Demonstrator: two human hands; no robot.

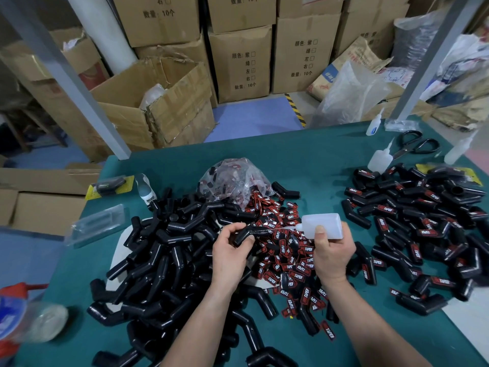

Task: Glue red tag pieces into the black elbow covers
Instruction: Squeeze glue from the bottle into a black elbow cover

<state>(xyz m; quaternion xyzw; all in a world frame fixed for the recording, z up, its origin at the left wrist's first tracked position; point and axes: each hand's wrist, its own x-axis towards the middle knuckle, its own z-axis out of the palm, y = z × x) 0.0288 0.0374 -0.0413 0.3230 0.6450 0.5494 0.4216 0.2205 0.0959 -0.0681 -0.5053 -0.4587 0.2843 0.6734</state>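
Over the desk (304,160), the left grip (230,252) is pinching an elbow cover (248,233) steady while the right grip (330,252), grasping the glue bottle (324,225), is seemingly dabbing just beyond it.

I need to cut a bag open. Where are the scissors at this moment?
In the head view, the scissors lie far right on the green table, beside a small glue bottle, behind the tagged covers.

Elbow cover (254,231), seemingly untagged, over tags (287,251)
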